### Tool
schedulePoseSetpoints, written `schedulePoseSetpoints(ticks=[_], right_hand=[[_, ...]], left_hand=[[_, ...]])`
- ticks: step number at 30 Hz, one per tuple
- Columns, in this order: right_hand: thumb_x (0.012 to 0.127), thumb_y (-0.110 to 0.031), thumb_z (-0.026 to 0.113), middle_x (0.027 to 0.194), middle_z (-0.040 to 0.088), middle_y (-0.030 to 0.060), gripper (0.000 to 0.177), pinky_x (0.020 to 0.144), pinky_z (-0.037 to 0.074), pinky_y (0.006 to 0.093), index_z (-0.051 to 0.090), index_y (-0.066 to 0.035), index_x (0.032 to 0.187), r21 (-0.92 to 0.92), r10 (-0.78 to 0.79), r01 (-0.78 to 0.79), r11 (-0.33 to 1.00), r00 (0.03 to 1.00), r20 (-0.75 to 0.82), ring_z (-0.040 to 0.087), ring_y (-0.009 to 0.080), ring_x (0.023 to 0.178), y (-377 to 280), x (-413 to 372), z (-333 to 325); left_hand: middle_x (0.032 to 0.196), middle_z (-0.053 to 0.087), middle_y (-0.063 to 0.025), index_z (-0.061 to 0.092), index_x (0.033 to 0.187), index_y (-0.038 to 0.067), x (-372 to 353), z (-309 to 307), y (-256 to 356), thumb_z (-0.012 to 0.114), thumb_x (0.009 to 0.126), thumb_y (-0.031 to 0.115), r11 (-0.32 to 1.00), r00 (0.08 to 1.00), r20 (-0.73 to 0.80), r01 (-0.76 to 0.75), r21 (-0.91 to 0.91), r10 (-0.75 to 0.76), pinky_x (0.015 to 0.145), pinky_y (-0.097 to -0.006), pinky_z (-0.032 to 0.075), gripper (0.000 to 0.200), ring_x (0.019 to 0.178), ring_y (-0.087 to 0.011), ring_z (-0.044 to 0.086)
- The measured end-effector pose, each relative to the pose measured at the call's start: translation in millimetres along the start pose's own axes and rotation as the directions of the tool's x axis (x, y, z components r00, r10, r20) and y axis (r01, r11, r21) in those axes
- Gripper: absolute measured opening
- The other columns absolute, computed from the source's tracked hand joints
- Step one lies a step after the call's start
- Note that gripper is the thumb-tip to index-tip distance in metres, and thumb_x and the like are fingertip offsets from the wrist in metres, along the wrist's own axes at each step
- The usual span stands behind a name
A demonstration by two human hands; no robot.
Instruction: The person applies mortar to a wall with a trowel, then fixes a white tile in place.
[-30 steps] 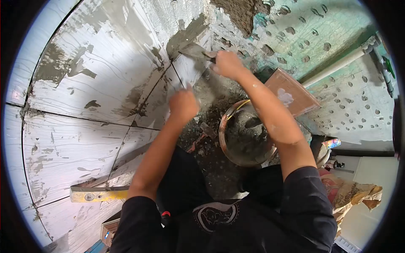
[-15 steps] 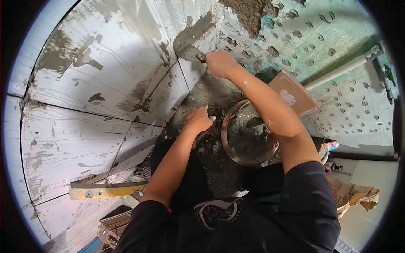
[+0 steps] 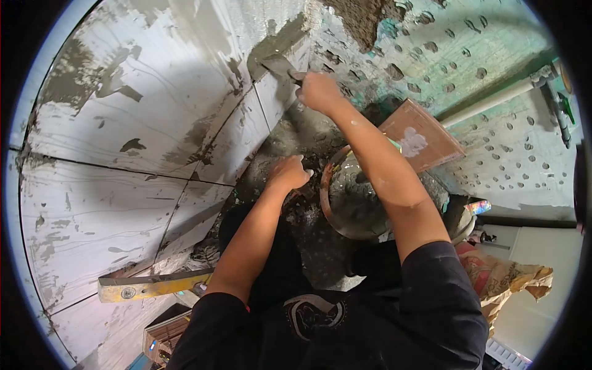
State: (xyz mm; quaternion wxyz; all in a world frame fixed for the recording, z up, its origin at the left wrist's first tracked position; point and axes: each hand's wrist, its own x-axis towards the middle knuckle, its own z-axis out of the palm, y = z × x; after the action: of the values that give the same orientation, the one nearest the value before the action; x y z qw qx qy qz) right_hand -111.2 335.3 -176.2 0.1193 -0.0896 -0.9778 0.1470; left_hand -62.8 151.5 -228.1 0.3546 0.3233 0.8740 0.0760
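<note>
My right hand (image 3: 319, 94) is closed around the handle of a trowel (image 3: 279, 68), its blade smeared with grey mortar. The blade lies against a strip of wet mortar (image 3: 271, 46) at the corner, above the tiled surface (image 3: 117, 117). Below it, my left hand (image 3: 288, 172) hovers over the dirty floor with its fingers loosely apart and nothing visible in them; some fingers are hidden underneath. To its right stands a round bucket (image 3: 327, 206) with wet grey material inside, partly covered by my right forearm.
A brown tile (image 3: 424, 135) leans by the pitted green-white wall (image 3: 493, 55), near a white pipe (image 3: 490, 105). At the lower left a yellow spirit level (image 3: 154, 285) juts out from the tiles. A torn paper bag (image 3: 509, 274) sits at the right.
My right hand and the trowel have shifted slightly left, and the blade has turned and moved up onto the mortar strip. My left hand stays nearly still. The view has shifted slightly.
</note>
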Motion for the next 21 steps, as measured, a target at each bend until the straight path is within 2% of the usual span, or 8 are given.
schedulePoseSetpoints(ticks=[2,8,10,12,16,17,19,21], right_hand=[[0.068,-0.017,0.058,0.080,0.063,0.0235,0.021,0.073,0.050,0.0438,0.065,0.000,0.077,-0.035,0.007,-0.008,0.999,1.000,-0.028,0.062,0.0380,0.081,-4.3,-10.7,1.6],[0.071,-0.018,0.054,0.068,0.062,0.0206,0.030,0.066,0.051,0.0442,0.060,0.000,0.093,-0.192,-0.019,0.078,0.978,0.956,0.292,0.063,0.0352,0.070,44.3,-57.5,-49.4],[0.073,-0.020,0.054,0.066,0.061,0.0163,0.033,0.058,0.052,0.0398,0.055,0.000,0.098,0.150,-0.126,0.066,0.987,0.892,0.434,0.063,0.0280,0.061,69.1,-102.4,-93.6],[0.076,-0.021,0.054,0.071,0.060,0.0132,0.029,0.051,0.051,0.0339,0.054,0.000,0.095,0.222,0.143,-0.467,0.856,0.627,0.766,0.062,0.0204,0.058,78.7,-148.8,-128.1],[0.083,-0.022,0.055,0.081,0.062,0.0138,0.031,0.049,0.051,0.0307,0.055,0.001,0.102,0.000,0.262,-0.700,0.714,0.266,0.928,0.062,0.0175,0.058,81.6,-209.8,-104.8],[0.083,-0.027,0.055,0.093,0.063,0.0156,0.040,0.059,0.053,0.0369,0.054,0.001,0.112,0.056,0.111,-0.513,0.856,0.289,0.951,0.064,0.0234,0.070,120.7,-233.7,-52.0],[0.081,-0.029,0.057,0.093,0.060,0.0185,0.038,0.077,0.045,0.0411,0.057,0.001,0.105,0.105,-0.045,-0.093,0.990,0.502,0.864,0.058,0.0303,0.091,134.2,-261.6,6.3],[0.080,-0.024,0.056,0.097,0.061,0.0193,0.037,0.080,0.046,0.0426,0.058,0.002,0.106,0.029,0.055,-0.271,0.962,0.298,0.953,0.058,0.0340,0.092,100.2,-248.5,15.4]], left_hand=[[0.128,0.050,-0.0154,0.048,0.128,0.009,3.6,5.9,-1.2,0.061,0.080,0.043,0.999,0.998,-0.061,-0.023,0.029,0.024,0.099,-0.0412,0.037,0.060,0.119,-0.0316,0.046],[0.120,0.056,-0.0150,0.057,0.118,0.008,15.7,-0.4,1.3,0.062,0.078,0.034,1.000,0.998,-0.058,0.018,-0.022,-0.020,0.093,-0.0398,0.042,0.048,0.112,-0.0316,0.052],[0.118,0.057,-0.0154,0.059,0.116,0.008,26.5,3.6,-5.0,0.063,0.078,0.032,0.999,0.998,-0.060,0.004,-0.042,-0.007,0.093,-0.0396,0.042,0.045,0.112,-0.0310,0.052],[0.116,0.059,-0.0155,0.062,0.111,0.009,25.8,2.7,-5.4,0.063,0.078,0.033,0.995,0.997,-0.072,0.012,-0.098,-0.020,0.092,-0.0390,0.043,0.041,0.109,-0.0309,0.054],[0.111,0.060,-0.0173,0.063,0.109,0.008,43.2,16.8,-12.6,0.063,0.078,0.034,0.991,0.997,-0.039,-0.075,-0.115,0.071,0.090,-0.0396,0.044,0.041,0.105,-0.0324,0.056],[0.111,0.061,-0.0177,0.063,0.109,0.008,45.5,19.1,-11.7,0.063,0.077,0.035,0.990,0.996,-0.026,-0.093,-0.109,0.090,0.089,-0.0398,0.044,0.042,0.105,-0.0326,0.057],[0.111,0.061,-0.0181,0.063,0.109,0.008,46.8,18.6,-7.4,0.063,0.077,0.034,0.989,0.994,0.018,-0.104,-0.109,0.106,0.089,-0.0396,0.044,0.041,0.105,-0.0325,0.057],[0.112,0.060,-0.0181,0.063,0.110,0.008,49.9,22.8,-6.4,0.063,0.077,0.035,0.989,0.994,0.010,-0.104,-0.107,0.106,0.090,-0.0394,0.043,0.042,0.106,-0.0324,0.056]])
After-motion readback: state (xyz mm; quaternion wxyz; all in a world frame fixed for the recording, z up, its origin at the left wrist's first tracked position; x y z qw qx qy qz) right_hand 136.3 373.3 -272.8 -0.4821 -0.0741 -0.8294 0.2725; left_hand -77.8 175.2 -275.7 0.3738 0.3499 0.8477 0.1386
